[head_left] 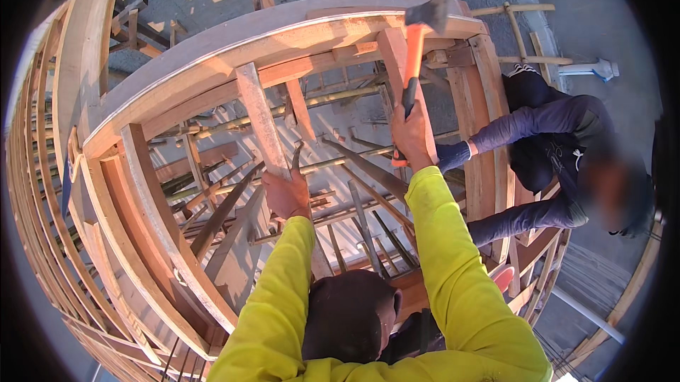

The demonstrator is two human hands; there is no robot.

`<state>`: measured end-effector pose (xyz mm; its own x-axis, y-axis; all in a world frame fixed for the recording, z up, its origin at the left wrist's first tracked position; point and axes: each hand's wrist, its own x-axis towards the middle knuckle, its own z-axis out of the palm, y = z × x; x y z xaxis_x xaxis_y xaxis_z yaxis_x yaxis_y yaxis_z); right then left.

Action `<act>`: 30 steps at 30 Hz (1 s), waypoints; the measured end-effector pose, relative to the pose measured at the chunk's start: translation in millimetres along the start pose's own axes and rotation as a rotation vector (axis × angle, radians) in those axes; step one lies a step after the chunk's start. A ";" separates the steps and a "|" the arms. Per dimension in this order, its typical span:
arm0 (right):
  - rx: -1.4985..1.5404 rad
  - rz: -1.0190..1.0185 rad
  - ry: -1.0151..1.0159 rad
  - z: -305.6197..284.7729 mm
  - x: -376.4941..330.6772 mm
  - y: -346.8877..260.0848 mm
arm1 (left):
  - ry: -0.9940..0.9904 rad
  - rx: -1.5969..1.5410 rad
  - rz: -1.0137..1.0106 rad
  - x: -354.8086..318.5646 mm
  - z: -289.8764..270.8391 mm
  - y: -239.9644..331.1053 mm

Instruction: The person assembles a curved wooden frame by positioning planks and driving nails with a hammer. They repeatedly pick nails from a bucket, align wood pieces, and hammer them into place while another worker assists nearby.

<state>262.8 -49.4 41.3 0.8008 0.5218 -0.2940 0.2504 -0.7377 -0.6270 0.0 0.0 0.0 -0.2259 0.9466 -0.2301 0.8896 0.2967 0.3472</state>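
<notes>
My left hand (287,194) is closed around the lower end of a wooden board (261,116), which slopes up to the curved timber frame (212,63). In my right hand (413,130) is a hammer (414,56) with an orange and black handle. Its dark head is raised over the frame's far edge, near the top of a second board (394,49), and is blurred. My left palm and part of the gripped board's end are hidden by the fingers.
At the right a co-worker (545,141) in dark clothes crouches, one gloved hand close to my right wrist. Below the frame's opening are several poles and props (368,162). Curved slats (42,191) run along the left. A dark rounded thing (347,315) sits between my arms.
</notes>
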 end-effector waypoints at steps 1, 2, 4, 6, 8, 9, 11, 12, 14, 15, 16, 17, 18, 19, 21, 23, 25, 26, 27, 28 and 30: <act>-0.005 -0.001 0.012 -6.8 -3.7 -16.0 | -0.017 -0.007 0.005 -5.0 -0.9 -2.3; 0.007 0.232 -0.125 -17.9 -9.1 -31.1 | -0.035 -0.013 0.012 -7.0 0.0 -1.9; 0.203 0.115 -0.200 -45.6 -7.9 -62.9 | -0.050 0.006 0.023 -9.0 -4.7 -17.6; 0.356 -0.069 -0.136 -85.2 -11.0 -109.5 | -0.114 -0.009 -0.039 -4.1 -12.6 -8.3; 0.444 -0.445 0.078 -125.1 -16.1 -163.5 | -0.062 -0.013 -0.014 1.5 -9.9 -9.8; 0.501 -0.635 0.236 -142.6 -10.4 -186.9 | -0.061 -0.007 -0.012 0.4 -8.4 -15.0; 0.506 -1.001 0.500 -167.3 8.3 -223.4 | -0.057 0.020 -0.031 3.3 -2.0 -19.4; 0.536 -0.999 0.545 -153.4 22.3 -201.2 | -0.078 0.049 -0.030 2.3 -2.7 -15.6; 0.622 -1.039 0.638 -100.2 45.4 -142.3 | -0.048 0.071 -0.009 1.2 -6.1 -16.0; 0.485 -0.831 0.605 -69.0 50.5 -85.2 | -0.027 0.056 0.034 -3.3 5.9 -11.7; 0.227 -0.453 0.375 -36.8 35.1 -25.7 | 0.017 0.038 0.062 -4.7 6.8 -10.0; -0.020 -0.114 0.053 -28.8 23.2 1.1 | -0.010 0.008 0.057 -5.4 3.4 -7.9; -0.063 -0.053 -0.102 -34.4 16.8 -1.2 | -0.046 0.008 0.035 -1.5 -5.3 -7.9; -0.038 -0.135 -0.163 -40.8 20.3 -12.8 | -0.072 0.005 -0.010 -1.5 -10.7 -1.0; 0.066 -0.090 -0.209 -63.3 1.9 -76.8 | -0.092 0.008 -0.018 -2.1 -11.4 -8.6; 0.200 -0.273 -0.065 -92.2 -10.8 -140.2 | -0.026 0.030 -0.011 0.3 -6.1 -16.7; 0.360 -0.619 0.194 -128.6 -7.4 -194.7 | -0.012 0.047 -0.011 -1.0 -4.2 -22.9; 0.428 -0.817 0.322 -142.7 -0.2 -219.5 | -0.015 0.043 -0.021 1.9 -5.1 -20.7; 0.467 -0.939 0.443 -145.4 19.1 -213.7 | -0.041 0.033 -0.008 -0.4 -3.0 -15.4; 0.525 -1.060 0.546 -136.5 36.2 -204.6 | -0.076 0.054 -0.023 -5.7 -3.5 -20.6; 0.536 -1.076 0.685 -97.1 56.1 -149.3 | -0.111 0.045 -0.041 -2.4 -5.6 -7.1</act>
<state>323.2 48.4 188.4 0.4929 0.2962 0.8181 0.7968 0.2240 -0.5612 -8.0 -3.7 3.1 -0.2194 0.9130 -0.3439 0.8978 0.3269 0.2952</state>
